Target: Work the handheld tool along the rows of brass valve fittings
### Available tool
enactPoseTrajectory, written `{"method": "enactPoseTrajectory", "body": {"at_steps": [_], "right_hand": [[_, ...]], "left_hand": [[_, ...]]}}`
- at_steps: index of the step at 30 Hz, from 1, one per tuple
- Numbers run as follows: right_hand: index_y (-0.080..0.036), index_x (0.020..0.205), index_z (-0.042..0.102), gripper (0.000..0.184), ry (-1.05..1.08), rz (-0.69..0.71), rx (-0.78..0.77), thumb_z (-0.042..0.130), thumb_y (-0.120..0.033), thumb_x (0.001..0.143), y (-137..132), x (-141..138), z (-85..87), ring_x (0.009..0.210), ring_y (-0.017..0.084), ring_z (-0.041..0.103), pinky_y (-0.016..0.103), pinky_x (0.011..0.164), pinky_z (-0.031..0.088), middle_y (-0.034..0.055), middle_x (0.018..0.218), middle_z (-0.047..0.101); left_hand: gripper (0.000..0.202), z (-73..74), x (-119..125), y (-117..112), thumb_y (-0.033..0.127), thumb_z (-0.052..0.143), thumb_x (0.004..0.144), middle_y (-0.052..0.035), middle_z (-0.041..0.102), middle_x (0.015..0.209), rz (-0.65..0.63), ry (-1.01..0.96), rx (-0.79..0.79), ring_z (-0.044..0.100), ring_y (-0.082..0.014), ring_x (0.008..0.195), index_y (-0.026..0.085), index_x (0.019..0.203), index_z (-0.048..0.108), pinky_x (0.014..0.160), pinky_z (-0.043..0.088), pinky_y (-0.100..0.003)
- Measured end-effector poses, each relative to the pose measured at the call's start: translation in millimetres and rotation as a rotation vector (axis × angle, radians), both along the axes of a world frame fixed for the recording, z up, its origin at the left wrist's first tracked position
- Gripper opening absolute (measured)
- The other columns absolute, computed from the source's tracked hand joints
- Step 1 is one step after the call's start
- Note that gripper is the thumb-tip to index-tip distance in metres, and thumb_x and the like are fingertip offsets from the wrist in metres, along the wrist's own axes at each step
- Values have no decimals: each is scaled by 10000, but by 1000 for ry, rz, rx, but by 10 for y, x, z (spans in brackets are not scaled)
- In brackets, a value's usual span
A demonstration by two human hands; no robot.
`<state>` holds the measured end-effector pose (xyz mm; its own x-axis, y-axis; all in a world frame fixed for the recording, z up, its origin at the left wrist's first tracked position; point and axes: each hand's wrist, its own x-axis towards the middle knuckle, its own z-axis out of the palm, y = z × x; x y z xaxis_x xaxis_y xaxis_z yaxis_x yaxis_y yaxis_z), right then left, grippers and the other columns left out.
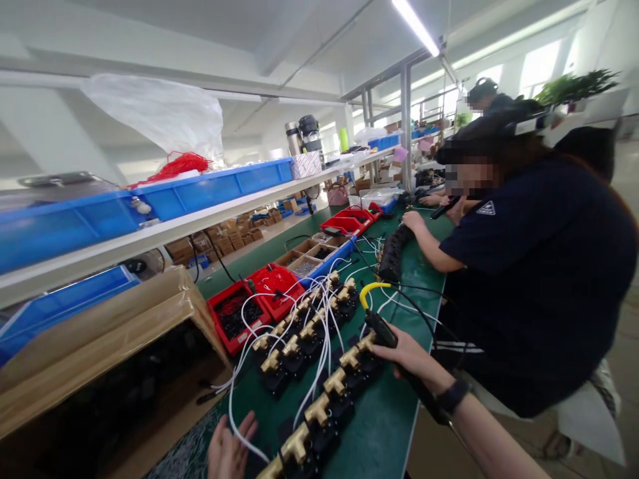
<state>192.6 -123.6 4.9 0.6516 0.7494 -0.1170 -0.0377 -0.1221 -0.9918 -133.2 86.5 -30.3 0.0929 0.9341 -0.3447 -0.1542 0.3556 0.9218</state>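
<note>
My right hand [410, 356] is closed round a black power screwdriver [383, 330] with a yellow hook, its tip at a brass fitting [366, 343] in the nearer row. My left hand [230, 450] lies flat and open on the green bench [384, 426] at the bottom edge, touching a white wire [239, 436] beside the closest brass fittings [295, 444]. Two rows of black valve bodies with brass fittings [309, 326] and white wires run away from me along the bench.
An open cardboard box [100, 372] stands at the left. Red bins [234, 316] and small part boxes [312, 256] line the bench's far side under a shelf with blue trays [210, 189]. A co-worker in dark clothes [539, 279] sits at the right, hand on a black part row [394, 253].
</note>
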Motion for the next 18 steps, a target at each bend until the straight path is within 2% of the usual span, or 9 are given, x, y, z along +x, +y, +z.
{"method": "enactPoseTrajectory", "body": {"at_steps": [2, 5, 8, 10, 11, 13, 16, 18], "right_hand": [[-198, 1199, 448, 684, -40, 53, 11, 761, -461, 652, -5, -27, -4, 431, 88, 512, 182, 330, 419, 26, 904, 602], [-168, 1200, 432, 652, -71, 72, -14, 706, -490, 703, -33, 20, -13, 438, 82, 510, 168, 323, 408, 36, 915, 598], [-174, 1216, 425, 641, -110, 93, -48, 687, -492, 725, -39, 97, -46, 419, 76, 502, 170, 316, 406, 40, 935, 598], [-207, 1272, 388, 675, -142, 108, -55, 686, -484, 733, -30, 132, -78, 449, 85, 526, 171, 319, 418, 44, 1000, 591], [-221, 1295, 368, 697, -147, 113, -60, 686, -484, 734, -25, 141, -93, 466, 92, 539, 172, 319, 423, 47, 1026, 586], [-226, 1319, 345, 724, -139, 117, -72, 685, -486, 735, -18, 146, -109, 492, 105, 556, 169, 316, 424, 52, 1049, 583], [-219, 1328, 336, 722, -147, 109, -83, 675, -482, 748, -24, 128, -91, 506, 105, 559, 161, 324, 422, 57, 1065, 581], [-221, 1335, 326, 717, -158, 101, -90, 668, -473, 758, -32, 108, -61, 508, 101, 555, 160, 332, 424, 55, 1072, 579]], "left_hand": [[333, 165, 108, -18, 451, 427, 858, -61, 653, 964, -36, -128, 3, 658, -240, 901, 283, 1144, 420, 1047, 304, -502], [256, 414, 182, 49, 376, 396, 883, -52, 633, 995, -26, -272, -85, 662, -186, 867, 247, 1091, 473, 989, 390, -397], [210, 625, 303, 121, 267, 397, 878, -48, 630, 934, 32, -269, -158, 664, -152, 797, 204, 1041, 512, 781, 488, -291], [194, 717, 427, 112, 222, 456, 841, -39, 635, 853, -3, -172, -125, 650, -135, 695, 177, 1006, 547, 652, 485, -241], [205, 742, 489, 87, 239, 498, 819, -36, 634, 801, -43, -93, -66, 635, -135, 644, 162, 997, 566, 600, 474, -230], [291, 744, 586, 7, 327, 593, 759, -34, 640, 755, -123, 106, 172, 617, -155, 631, 147, 988, 605, 562, 464, -231], [361, 668, 638, -138, 451, 572, 758, -62, 677, 892, -170, 404, 614, 627, -225, 829, 167, 966, 648, 703, 491, -286], [335, 624, 640, -227, 438, 501, 817, -75, 672, 978, -200, 532, 834, 612, -238, 921, 179, 967, 651, 806, 477, -311]]}}
